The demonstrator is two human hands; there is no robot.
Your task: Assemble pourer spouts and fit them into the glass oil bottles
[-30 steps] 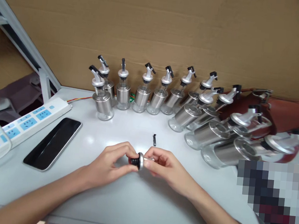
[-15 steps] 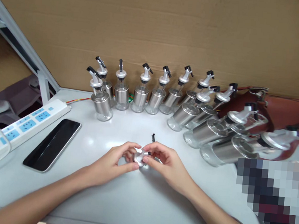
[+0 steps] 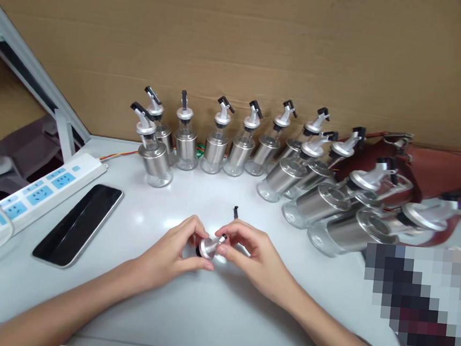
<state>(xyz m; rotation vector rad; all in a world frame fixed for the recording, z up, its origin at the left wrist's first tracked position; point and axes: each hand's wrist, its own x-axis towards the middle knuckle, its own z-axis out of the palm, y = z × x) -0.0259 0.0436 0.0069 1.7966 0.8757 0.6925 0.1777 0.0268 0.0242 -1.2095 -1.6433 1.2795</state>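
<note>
Both my hands meet over the middle of the white table [image 3: 210, 311]. Between them is a small silver pourer cap [image 3: 208, 245] with a black stopper end. My left hand [image 3: 175, 251] pinches its lower, black end with thumb and fingers. My right hand [image 3: 250, 253] pinches its spout end with thumb and forefinger. The cap is tilted, spout toward the upper right. A small loose black part [image 3: 235, 211] lies on the table just beyond my right hand.
Several glass-and-steel oil bottles with pourer caps [image 3: 215, 139] stand in a row along the cardboard wall and curve round to the right [image 3: 325, 200]. A black phone [image 3: 78, 223] and a white power strip [image 3: 35, 193] lie at the left. A pixelated patch covers the lower right.
The cap has been turned between my fingers: a second ago its black end pointed left and lay level, now it is tilted with the silver side up. Both hands stayed in place.
</note>
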